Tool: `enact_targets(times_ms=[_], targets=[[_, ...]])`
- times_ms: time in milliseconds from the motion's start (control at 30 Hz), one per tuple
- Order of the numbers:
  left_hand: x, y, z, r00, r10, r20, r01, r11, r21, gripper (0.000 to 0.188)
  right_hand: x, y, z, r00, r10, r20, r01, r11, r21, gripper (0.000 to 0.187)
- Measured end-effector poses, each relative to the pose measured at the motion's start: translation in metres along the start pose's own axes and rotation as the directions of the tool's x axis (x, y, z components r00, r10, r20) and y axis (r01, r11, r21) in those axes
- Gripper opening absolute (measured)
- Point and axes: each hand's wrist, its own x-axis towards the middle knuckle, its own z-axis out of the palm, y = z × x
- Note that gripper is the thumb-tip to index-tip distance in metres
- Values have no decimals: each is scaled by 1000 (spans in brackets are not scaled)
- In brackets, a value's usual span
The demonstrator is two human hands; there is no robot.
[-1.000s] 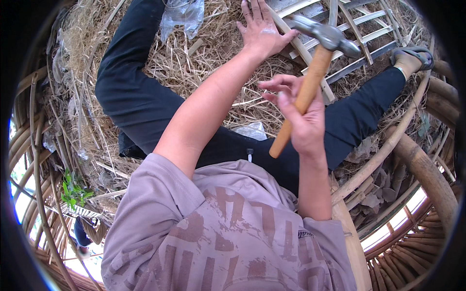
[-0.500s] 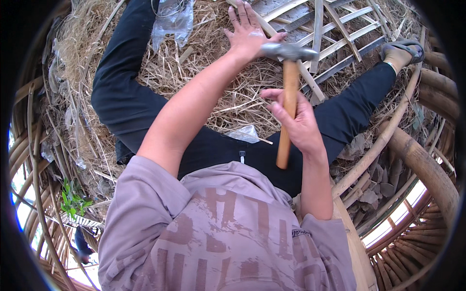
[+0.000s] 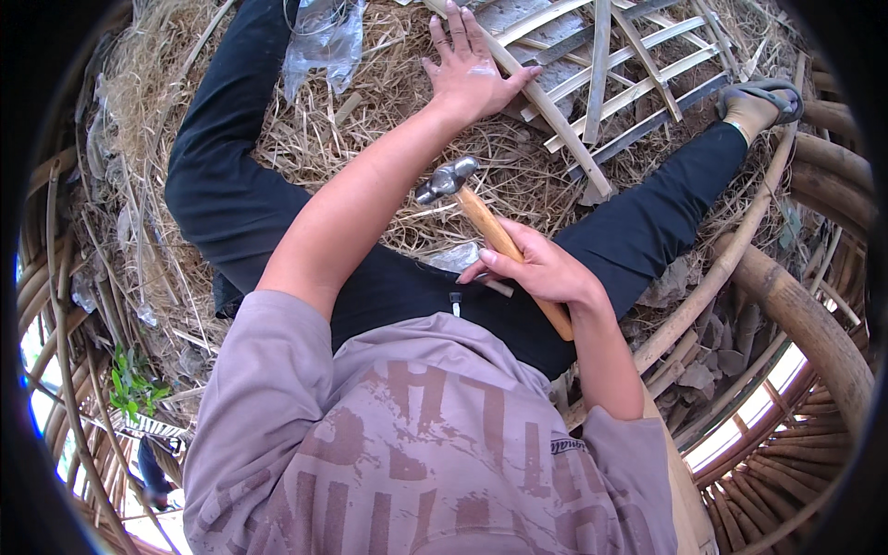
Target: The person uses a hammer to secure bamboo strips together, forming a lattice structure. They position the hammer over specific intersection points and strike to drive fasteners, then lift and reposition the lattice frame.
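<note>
A ball-peen hammer (image 3: 483,216) with a wooden handle and a shiny metal head is gripped in my right hand (image 3: 544,264), above my lap. Its head points up and to the left. At the top middle, my left hand (image 3: 468,81) lies with spread fingers against the long edge strip of a lattice (image 3: 638,88) made of pale and dark split-bamboo slats. The thumb rests on that strip. Beneath the lattice a grey flat surface (image 3: 536,30) shows in part.
Straw (image 3: 407,148) covers the ground between my legs. A clear plastic bag (image 3: 324,46) lies beside my left leg, and a small plastic scrap (image 3: 455,257) near my lap. Thick bamboo poles (image 3: 795,314) run along the right. Green leaves (image 3: 134,381) stand at the left among bamboo strips.
The hammer has come down and left from over the lattice edge toward my lap, tilting leftward in my right hand. My left hand stays at the lattice.
</note>
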Motion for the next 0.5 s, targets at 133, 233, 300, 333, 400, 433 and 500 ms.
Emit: enact_targets(times_ms=[133,233,300,333,400,433,500], targets=[[6,-10,21,993,59,-100,-60,998,-8,129,2,-1,-1,997,68,31,-69,997,47,39],[9,-10,31,979,120,-166,-120,993,15,133,2,4,-7,998,65,-15,-66,989,-134,37],[7,-9,30,983,103,-153,-101,995,24,133,1,10,-11,986,67,-154,-112,945,-307,33],[8,-11,30,981,107,-165,-107,994,11,133,0,9,-13,972,71,-224,-149,923,-355,32],[5,-16,31,979,79,-187,-75,997,28,133,-10,4,-14,958,-37,-286,-76,925,-373,29],[6,-17,33,974,83,-212,-78,996,31,133,-14,2,-14,931,-146,-334,7,923,-384,26],[6,-17,34,966,100,-237,-95,995,31,133,-31,-10,-13,905,-125,-407,-20,942,-335,23]])
